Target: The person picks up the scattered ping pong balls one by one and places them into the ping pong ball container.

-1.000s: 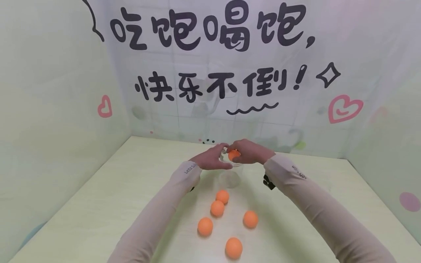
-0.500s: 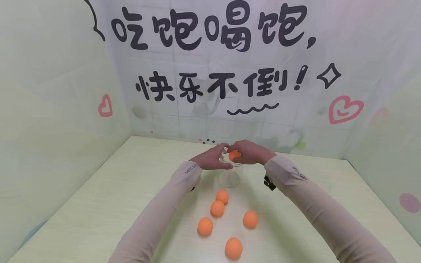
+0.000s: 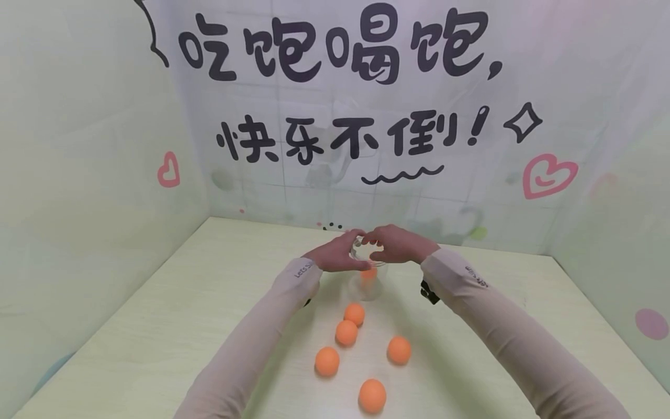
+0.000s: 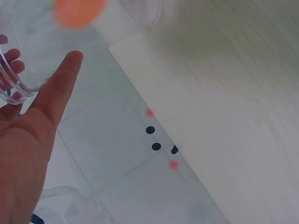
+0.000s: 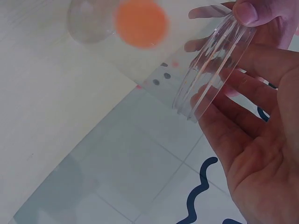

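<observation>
A clear, transparent jar (image 3: 357,289) stands upright on the table, its threaded rim (image 5: 183,105) showing in the right wrist view. My left hand (image 3: 335,252) grips it near the top, thumb on the near side and fingers round the far side. Inside the jar is an orange ball (image 3: 369,276), blurred in both wrist views. My right hand (image 3: 402,244) is over the jar's mouth with fingers and thumb spread apart and nothing between them. In the right wrist view its fingertips are at the rim; whether they touch it I cannot tell.
Several more orange balls lie on the pale table (image 3: 235,291) between my forearms, among them a nearest ball (image 3: 372,396) and a right-hand ball (image 3: 399,350). A printed cloth wall (image 3: 335,198) rises close behind the jar, with side walls left and right.
The orange ball has left my right hand's fingers and dropped down inside the jar. My right hand's fingers have spread. The left hand holds the jar as before.
</observation>
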`<action>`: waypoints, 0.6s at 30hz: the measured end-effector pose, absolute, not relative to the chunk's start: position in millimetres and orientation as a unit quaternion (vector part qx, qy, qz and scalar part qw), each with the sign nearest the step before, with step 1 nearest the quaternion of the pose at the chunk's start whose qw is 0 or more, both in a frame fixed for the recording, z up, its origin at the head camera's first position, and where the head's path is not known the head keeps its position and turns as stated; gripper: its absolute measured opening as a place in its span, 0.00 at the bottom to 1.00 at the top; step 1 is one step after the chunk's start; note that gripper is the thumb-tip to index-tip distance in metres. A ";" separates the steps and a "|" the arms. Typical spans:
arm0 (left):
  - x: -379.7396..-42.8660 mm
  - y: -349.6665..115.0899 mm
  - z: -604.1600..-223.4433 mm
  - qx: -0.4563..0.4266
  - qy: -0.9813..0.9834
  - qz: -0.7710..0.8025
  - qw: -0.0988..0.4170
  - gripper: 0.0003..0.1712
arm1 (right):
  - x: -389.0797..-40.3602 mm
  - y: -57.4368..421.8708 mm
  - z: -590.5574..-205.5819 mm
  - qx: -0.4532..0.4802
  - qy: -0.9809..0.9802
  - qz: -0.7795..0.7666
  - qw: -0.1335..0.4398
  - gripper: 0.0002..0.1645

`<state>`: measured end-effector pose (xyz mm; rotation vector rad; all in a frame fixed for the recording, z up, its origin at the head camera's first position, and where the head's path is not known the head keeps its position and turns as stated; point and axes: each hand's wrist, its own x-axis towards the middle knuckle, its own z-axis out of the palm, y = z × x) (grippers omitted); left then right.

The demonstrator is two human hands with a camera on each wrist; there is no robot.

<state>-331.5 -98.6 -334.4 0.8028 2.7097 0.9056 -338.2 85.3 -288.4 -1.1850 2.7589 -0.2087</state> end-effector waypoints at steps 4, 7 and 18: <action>-331.2 -99.0 -333.8 0.278 0.906 0.306 0.087 0.40 | -337.7 85.3 -287.9 -0.393 0.915 -0.067 0.067 0.22; -331.2 -99.2 -333.6 0.276 0.907 0.305 0.088 0.41 | -336.0 84.6 -286.1 -0.387 0.917 -0.070 0.072 0.22; -329.7 -99.9 -334.1 0.265 0.906 0.315 0.096 0.42 | -331.6 84.8 -284.3 -0.402 0.911 -0.067 0.067 0.22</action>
